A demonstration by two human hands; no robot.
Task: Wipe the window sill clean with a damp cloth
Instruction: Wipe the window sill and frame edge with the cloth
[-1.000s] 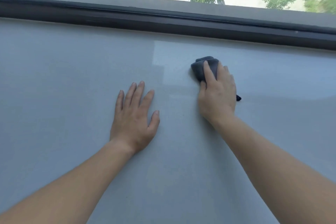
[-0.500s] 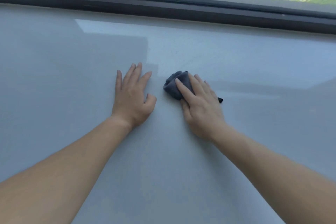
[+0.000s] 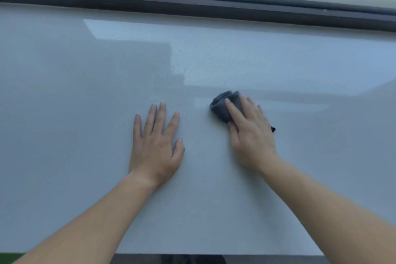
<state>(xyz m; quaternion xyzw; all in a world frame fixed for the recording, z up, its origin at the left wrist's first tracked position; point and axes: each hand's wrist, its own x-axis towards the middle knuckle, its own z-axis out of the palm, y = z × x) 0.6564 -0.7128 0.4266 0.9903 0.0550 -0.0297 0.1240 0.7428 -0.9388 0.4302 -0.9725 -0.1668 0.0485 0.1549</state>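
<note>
The wide pale grey window sill (image 3: 85,92) fills the view. A small bunched dark grey cloth (image 3: 221,107) lies on it right of centre. My right hand (image 3: 250,135) lies flat on the cloth, its straight fingers pressing it against the sill, with the cloth's front part showing past the fingertips and a dark corner sticking out at the hand's right side. My left hand (image 3: 155,146) rests palm down on the bare sill with its fingers spread, a short gap left of the cloth.
The dark window frame (image 3: 192,4) runs along the sill's far edge, with glass, trees and a street beyond it. The sill's near edge (image 3: 214,253) lies at the bottom of the view. A faint damp streak runs to the right of the cloth.
My right hand drew the cloth from nearer the window frame back towards me and left, close to my left hand, then slid it a little right. My left hand stayed planted.
</note>
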